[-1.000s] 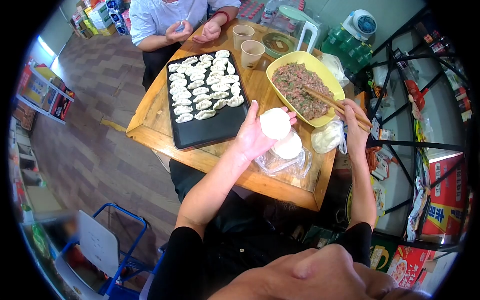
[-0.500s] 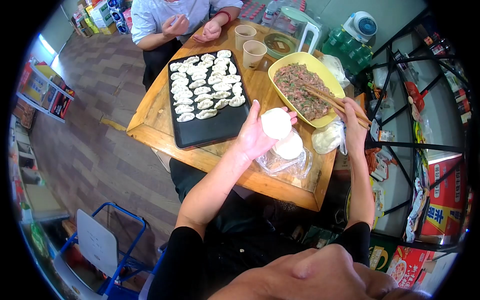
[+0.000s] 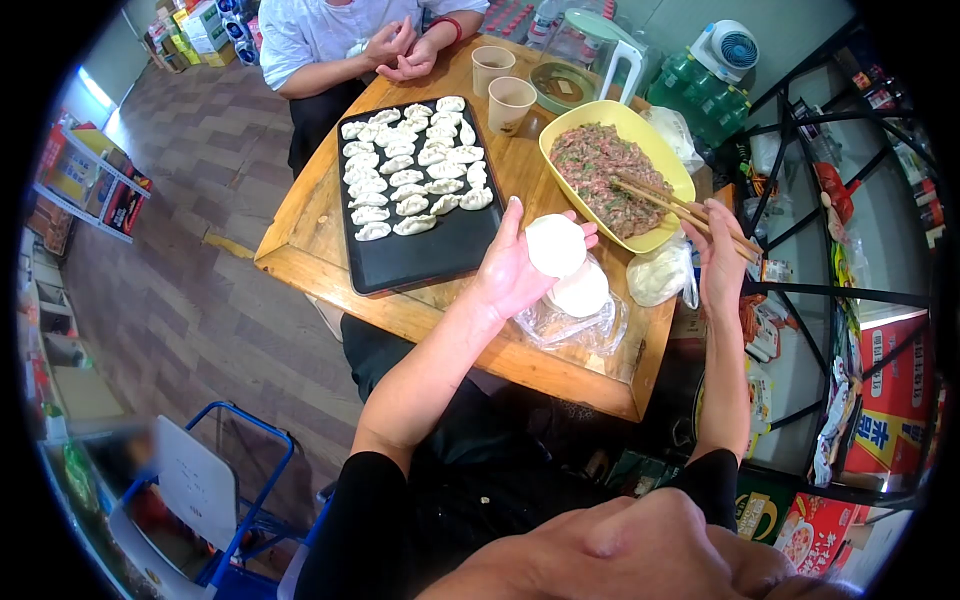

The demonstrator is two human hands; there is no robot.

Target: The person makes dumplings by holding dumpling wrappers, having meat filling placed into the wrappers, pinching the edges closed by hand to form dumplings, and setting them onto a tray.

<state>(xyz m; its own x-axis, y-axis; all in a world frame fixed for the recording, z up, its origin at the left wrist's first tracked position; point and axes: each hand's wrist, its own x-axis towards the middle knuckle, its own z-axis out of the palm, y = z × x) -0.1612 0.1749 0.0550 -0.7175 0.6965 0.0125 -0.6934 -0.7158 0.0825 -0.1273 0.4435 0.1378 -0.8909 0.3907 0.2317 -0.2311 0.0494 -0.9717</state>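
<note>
A round white dumpling wrapper (image 3: 556,246) rests on my left hand (image 3: 505,268), palm up with the thumb apart. Below that hand, a stack of wrappers (image 3: 582,291) lies on a clear plastic bag (image 3: 575,330). Chopsticks (image 3: 690,213) are gripped in my right hand (image 3: 720,258), their tips in the minced meat filling (image 3: 608,172). The filling sits in a yellow bowl (image 3: 678,178). Left of my left hand is a black tray (image 3: 410,262) with rows of folded dumplings (image 3: 405,178).
Across the wooden table (image 3: 315,235) a person's hands (image 3: 405,50) are held close together. Two paper cups (image 3: 510,105) and a lidded clear container (image 3: 575,75) stand at the back. A tied plastic bag (image 3: 660,275) is beside the bowl. A folding chair (image 3: 200,480) stands lower left.
The chopsticks and my right hand have shifted slightly right and down. My left hand stays nearly still with the wrapper. The other person's hands have come together.
</note>
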